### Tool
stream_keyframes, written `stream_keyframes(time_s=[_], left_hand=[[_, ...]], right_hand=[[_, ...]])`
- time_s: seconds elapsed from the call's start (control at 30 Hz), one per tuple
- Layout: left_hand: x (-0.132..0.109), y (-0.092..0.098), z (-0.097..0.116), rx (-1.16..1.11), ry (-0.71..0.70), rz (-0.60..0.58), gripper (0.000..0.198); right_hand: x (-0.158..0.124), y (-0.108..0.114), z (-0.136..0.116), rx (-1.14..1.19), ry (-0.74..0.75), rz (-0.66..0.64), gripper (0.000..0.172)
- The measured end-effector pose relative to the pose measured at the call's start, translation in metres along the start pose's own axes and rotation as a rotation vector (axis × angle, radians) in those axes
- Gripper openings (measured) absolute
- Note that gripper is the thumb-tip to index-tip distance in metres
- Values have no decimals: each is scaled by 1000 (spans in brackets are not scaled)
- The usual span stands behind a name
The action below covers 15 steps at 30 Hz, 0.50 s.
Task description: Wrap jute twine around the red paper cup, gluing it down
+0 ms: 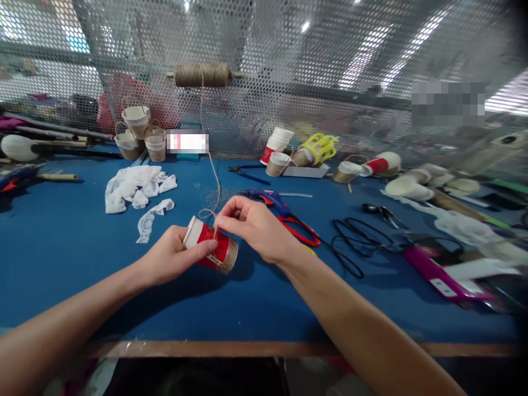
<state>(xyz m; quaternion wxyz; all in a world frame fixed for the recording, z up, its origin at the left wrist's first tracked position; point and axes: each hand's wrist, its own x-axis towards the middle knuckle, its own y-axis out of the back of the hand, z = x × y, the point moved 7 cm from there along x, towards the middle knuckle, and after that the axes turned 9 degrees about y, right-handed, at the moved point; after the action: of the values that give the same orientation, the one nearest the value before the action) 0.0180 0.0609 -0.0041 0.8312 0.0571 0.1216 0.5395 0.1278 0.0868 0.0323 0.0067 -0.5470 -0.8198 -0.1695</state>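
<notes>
A red and white paper cup (221, 247) lies tilted on its side in my left hand (175, 250), fingers behind it and thumb across the front. Brown twine is wound round the cup's base end. My right hand (251, 223) is closed in a pinch on the twine (215, 228) just above the cup. From there the strand loops behind the cup and runs up to a twine spool (201, 75) hung on the mesh wall. Behind my right hand lies a blue glue gun (270, 201), with red-handled scissors (301, 230) beside it.
White lace pieces (134, 187) lie to the left. Twine-covered cups with handles (136, 135) are stacked at the back left. Pliers (249, 173), a stack of paper cups (277, 144), a black cable (350, 242), keys (383, 213) and a purple box (445, 275) spread rightward.
</notes>
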Motion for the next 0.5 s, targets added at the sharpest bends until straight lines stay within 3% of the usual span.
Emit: stream_keyframes(time_s=[0.17,0.5], left_hand=[[1,2,-3,-120,41,-10,24],[3,2,-8,-376,159,30,20]], right_hand=[[-1,7,6,224,-14,59,7],[-9,26,-2,62,115,178,11]])
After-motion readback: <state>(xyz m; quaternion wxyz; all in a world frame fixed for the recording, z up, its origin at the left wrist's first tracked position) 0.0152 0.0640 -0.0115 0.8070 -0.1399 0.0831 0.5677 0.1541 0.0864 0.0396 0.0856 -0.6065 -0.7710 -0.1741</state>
